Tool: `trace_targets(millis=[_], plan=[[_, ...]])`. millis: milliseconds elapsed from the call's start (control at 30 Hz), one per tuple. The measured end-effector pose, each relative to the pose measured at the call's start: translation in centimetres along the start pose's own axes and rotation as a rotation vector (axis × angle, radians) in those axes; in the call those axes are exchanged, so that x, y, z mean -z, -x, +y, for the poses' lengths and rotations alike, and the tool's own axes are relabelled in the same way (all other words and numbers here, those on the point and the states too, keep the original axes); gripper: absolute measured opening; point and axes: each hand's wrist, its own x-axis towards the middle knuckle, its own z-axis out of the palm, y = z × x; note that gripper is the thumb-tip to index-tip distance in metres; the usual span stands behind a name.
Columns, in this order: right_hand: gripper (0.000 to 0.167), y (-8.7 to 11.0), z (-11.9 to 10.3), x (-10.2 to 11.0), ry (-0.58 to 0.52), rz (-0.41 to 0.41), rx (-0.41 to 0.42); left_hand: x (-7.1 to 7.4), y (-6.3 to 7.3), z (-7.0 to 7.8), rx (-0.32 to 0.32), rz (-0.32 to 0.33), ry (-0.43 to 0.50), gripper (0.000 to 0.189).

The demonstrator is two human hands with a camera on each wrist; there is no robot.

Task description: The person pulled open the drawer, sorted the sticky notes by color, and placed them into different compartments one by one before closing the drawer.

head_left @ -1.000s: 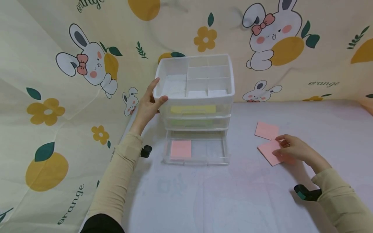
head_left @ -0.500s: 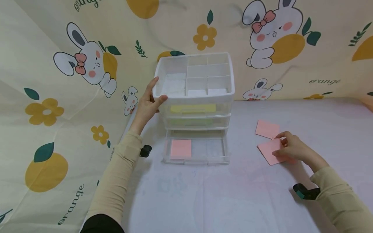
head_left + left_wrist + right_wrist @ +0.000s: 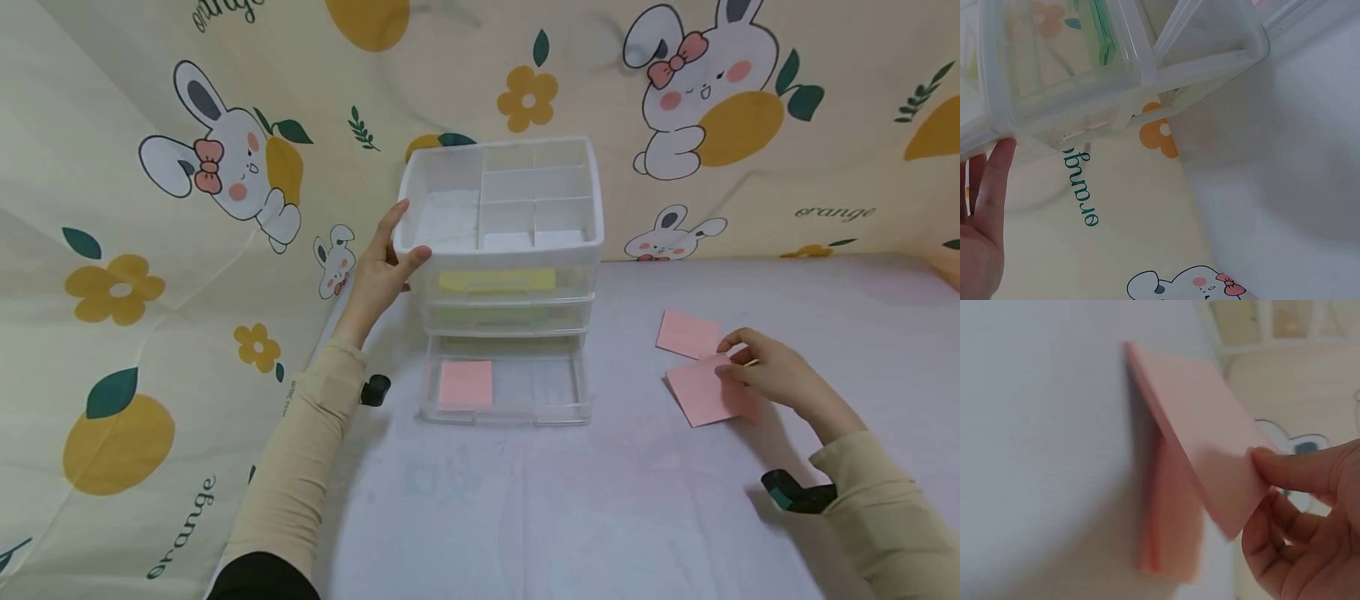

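My right hand [image 3: 783, 375] pinches a pink sticky note pad [image 3: 701, 392] between thumb and fingers. In the right wrist view the held pad [image 3: 1194, 419] is tilted, its near edge raised above another pink pad [image 3: 1179, 519] lying beneath. A further pink pad [image 3: 686, 332] lies just behind on the table. My left hand [image 3: 377, 271] grips the upper left corner of a white drawer organizer [image 3: 498, 250], thumb on the front rim. The organizer's clear bottom drawer [image 3: 540, 412] is pulled out, and a pink pad [image 3: 466, 383] lies in its left part.
Yellow paper [image 3: 497, 280] shows through the upper drawer, and something green [image 3: 491, 315] through the middle one. The organizer's top tray [image 3: 450, 217] is split into several compartments. Rabbit-printed cloth [image 3: 465, 83] rises behind and left of the white table [image 3: 525, 508].
My right hand has moved slightly right and lifted the pinched pad's near edge, shifting the pad a little right. The left hand keeps its grip on the organizer.
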Motion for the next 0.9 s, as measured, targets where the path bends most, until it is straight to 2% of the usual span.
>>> trace_targets(millis=[300, 567, 767, 900], plan=[[0.038, 0.9, -1.7, 0.9, -0.156, 0.107, 0.064, 0.0, 0.2, 0.0, -0.019, 0.015, -0.008, 0.077], [0.033, 1.4, -4.7, 0.7, -0.278, 0.169, 0.078, -0.1, 0.2, 0.1, -0.03, 0.021, -0.003, 0.077], [0.024, 1.1, -6.8, -0.3, -0.411, 0.177, 0.189, -0.1, 0.2, 0.0, -0.04, 0.023, -0.001, 0.077], [0.024, 0.7, -8.4, -1.6, -0.439, 0.177, 0.248, -0.1, 0.2, 0.0, -0.039, 0.026, 0.002, 0.077]])
